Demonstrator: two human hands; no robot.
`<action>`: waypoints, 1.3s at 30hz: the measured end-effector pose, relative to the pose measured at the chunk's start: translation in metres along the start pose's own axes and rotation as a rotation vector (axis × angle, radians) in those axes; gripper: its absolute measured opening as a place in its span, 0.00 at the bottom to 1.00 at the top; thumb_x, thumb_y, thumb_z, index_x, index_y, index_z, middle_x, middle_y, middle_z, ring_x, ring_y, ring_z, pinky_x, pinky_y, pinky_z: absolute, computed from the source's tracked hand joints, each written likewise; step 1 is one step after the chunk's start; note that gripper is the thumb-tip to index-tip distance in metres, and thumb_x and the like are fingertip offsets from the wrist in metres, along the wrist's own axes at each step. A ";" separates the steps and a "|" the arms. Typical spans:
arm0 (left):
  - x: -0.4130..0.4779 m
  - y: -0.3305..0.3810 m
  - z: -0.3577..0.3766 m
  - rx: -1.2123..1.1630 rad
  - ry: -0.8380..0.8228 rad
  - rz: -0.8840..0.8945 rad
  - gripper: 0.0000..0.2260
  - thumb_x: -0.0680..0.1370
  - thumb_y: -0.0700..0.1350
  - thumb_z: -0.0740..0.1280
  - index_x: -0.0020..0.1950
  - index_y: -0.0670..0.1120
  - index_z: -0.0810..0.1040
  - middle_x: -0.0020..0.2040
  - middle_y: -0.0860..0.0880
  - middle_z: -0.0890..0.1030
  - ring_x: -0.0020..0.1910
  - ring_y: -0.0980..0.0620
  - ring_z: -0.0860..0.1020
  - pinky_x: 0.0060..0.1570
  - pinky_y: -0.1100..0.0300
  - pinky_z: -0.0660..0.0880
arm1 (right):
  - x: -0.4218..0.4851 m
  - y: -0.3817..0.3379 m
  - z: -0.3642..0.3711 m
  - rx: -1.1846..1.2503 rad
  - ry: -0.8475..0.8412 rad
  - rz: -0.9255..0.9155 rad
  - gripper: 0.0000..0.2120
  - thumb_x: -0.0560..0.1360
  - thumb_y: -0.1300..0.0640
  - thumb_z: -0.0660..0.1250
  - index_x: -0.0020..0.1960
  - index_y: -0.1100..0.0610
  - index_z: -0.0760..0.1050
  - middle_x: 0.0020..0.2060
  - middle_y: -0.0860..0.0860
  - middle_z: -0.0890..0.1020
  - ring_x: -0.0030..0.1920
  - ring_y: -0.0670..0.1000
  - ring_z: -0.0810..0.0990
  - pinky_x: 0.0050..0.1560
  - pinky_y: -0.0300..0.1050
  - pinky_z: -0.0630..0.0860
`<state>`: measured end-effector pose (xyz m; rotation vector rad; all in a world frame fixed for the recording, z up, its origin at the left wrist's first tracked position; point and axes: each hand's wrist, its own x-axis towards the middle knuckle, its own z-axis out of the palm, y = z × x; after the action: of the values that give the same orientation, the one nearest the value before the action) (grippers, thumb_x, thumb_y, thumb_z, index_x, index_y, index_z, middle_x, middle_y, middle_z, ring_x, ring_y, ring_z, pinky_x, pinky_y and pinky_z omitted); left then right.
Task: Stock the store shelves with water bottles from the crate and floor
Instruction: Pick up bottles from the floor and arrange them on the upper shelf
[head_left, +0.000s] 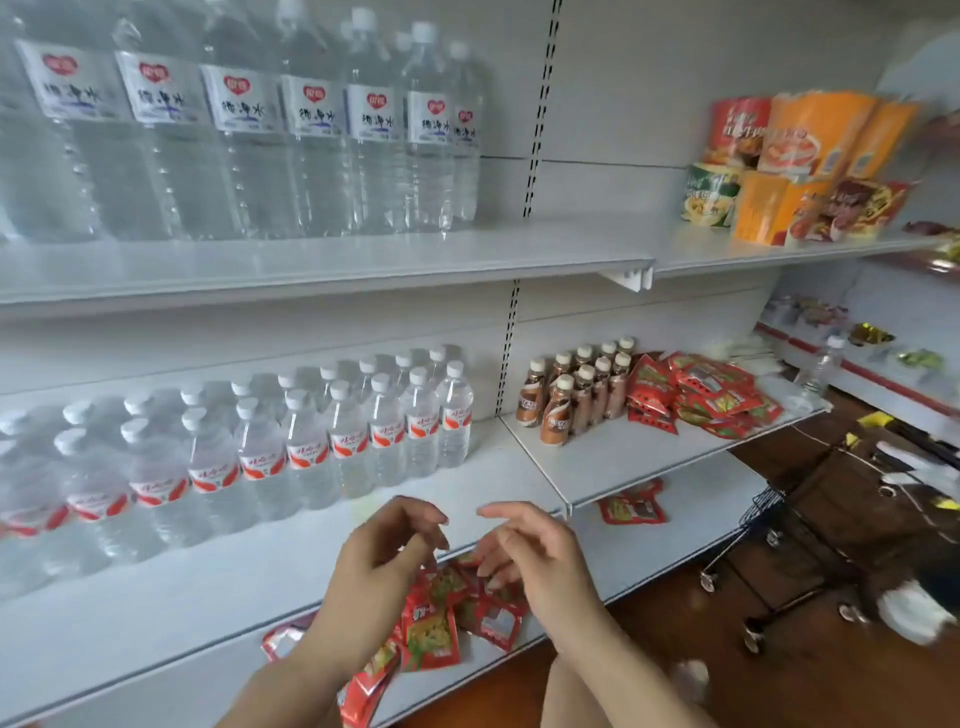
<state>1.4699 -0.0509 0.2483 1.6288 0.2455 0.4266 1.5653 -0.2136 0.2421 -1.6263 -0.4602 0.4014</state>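
Both hands hang side by side, apart, over the front edge of the middle shelf (208, 587); the left hand (387, 558) has loosely curled fingers and holds nothing; the right hand (535, 558) is likewise relaxed and bare, fingertips pointing toward the left one. Just beneath them red packets (441, 618) lie scattered on the lower shelf (649, 566), some overlapping, a few near its front lip; to the right of the right hand that shelf runs bare up to one stray packet.

Beyond and left of the left hand stand the small bottles (306, 441): clear, white-capped, red-and-white labels, upright in close rows reaching back to the wall; a broad bare strip of shelf lies between their front row and the edge, and a gap is free at the right end of the rows.

Beyond the right hand, on the next bay, brown bottles (576, 395) stand in a tight cluster beside a heap of red bags (696, 395); a lone bottle (826, 369) stands at the far end.

Above, on the top shelf (311, 260), large bottles (311, 140) stand in a row, clear with white labels bearing a red heart; open shelf lies to their right, then stacked noodle cups (795, 166).

Right of the right hand, a wire cart (810, 519) stands on the wood floor (779, 691).
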 end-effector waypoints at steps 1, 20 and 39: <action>-0.014 -0.030 -0.001 -0.009 0.004 -0.089 0.04 0.75 0.42 0.67 0.45 0.50 0.81 0.40 0.45 0.81 0.37 0.47 0.77 0.41 0.52 0.73 | -0.008 0.031 0.007 0.003 -0.001 0.097 0.16 0.82 0.69 0.58 0.55 0.55 0.82 0.40 0.58 0.86 0.38 0.54 0.82 0.37 0.44 0.80; -0.069 -0.167 0.046 0.120 -0.324 -0.459 0.04 0.81 0.36 0.66 0.50 0.36 0.80 0.36 0.44 0.83 0.31 0.53 0.76 0.36 0.60 0.73 | -0.126 0.149 -0.040 -0.033 0.176 0.532 0.10 0.83 0.66 0.59 0.56 0.61 0.78 0.39 0.57 0.85 0.37 0.52 0.85 0.37 0.40 0.79; -0.080 -0.123 0.169 0.121 -0.580 -0.405 0.05 0.80 0.36 0.67 0.46 0.41 0.80 0.36 0.46 0.82 0.32 0.52 0.80 0.34 0.62 0.75 | -0.198 0.165 -0.110 0.152 0.464 0.491 0.08 0.83 0.67 0.60 0.55 0.62 0.78 0.42 0.63 0.83 0.33 0.51 0.83 0.35 0.41 0.80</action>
<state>1.4788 -0.2232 0.1065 1.6970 0.1555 -0.3758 1.4627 -0.4235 0.0875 -1.6108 0.3198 0.3930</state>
